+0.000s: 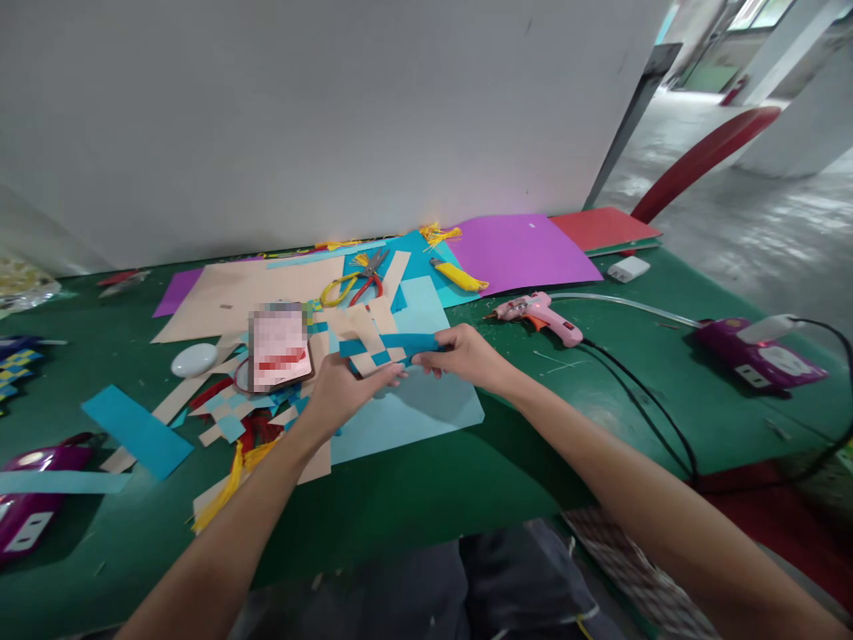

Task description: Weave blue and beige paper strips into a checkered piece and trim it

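Note:
Both hands hold a piece of woven paper strips [373, 348], beige and blue, above a light blue sheet [426, 409]. My left hand [343, 388] grips its lower left side, the thumb stretched along the near edge. At the right end, my right hand [459, 349] pinches a blue strip between thumb and fingers. Just left of my left hand lies a phone [283, 347] with its screen partly blurred out. Beyond the weave are scissors [369, 283] with red and yellow handles and a yellow utility knife [459, 276].
A pink glue gun [543, 316] rests right of my hands, its cable trailing to the right. Purple power strips [760, 356] sit at both sides. Paper scraps and yellow tassels [230, 489] clutter the left. Purple card [520, 253] lies at the back against a grey panel [299, 116].

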`<action>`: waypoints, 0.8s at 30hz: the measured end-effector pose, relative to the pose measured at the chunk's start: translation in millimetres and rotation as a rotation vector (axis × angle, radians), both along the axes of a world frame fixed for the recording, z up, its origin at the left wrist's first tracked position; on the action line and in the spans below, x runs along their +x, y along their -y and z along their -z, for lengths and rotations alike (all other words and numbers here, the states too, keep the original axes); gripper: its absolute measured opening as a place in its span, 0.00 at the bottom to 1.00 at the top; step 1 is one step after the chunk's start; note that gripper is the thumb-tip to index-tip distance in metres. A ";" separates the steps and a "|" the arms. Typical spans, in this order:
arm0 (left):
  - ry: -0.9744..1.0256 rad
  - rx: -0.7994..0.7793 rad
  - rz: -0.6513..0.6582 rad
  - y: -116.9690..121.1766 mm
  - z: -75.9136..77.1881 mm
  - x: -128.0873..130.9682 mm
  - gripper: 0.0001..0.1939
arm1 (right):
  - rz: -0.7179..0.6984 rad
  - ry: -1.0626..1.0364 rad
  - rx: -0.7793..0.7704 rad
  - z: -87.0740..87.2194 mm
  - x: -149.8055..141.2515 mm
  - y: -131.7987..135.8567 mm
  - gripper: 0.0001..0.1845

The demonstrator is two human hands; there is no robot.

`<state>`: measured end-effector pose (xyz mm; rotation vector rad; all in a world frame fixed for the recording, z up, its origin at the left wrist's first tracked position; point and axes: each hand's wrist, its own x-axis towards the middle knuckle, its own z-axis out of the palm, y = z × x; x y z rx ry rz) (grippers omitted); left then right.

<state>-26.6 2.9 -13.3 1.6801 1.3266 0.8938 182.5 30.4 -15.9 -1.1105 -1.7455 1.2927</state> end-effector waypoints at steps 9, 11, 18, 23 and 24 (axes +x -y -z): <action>-0.067 0.045 0.016 2.0 -12.5 4.9 0.14 | 0.022 -0.018 0.015 0.1 0.6 0.0 0.18; -0.044 0.045 0.011 2.6 -11.5 6.3 0.14 | 0.019 -0.016 0.005 0.0 -0.1 0.5 0.17; -0.045 0.046 -0.028 3.4 -10.2 7.5 0.13 | -0.025 -0.014 -0.014 -1.5 -0.4 0.8 0.16; 0.009 0.024 -0.015 2.6 -10.6 6.5 0.12 | -0.037 -0.005 0.035 -3.7 2.7 0.2 0.19; 0.002 0.030 -0.012 2.5 -10.5 6.2 0.12 | -0.028 -0.004 0.057 -4.7 3.3 0.3 0.21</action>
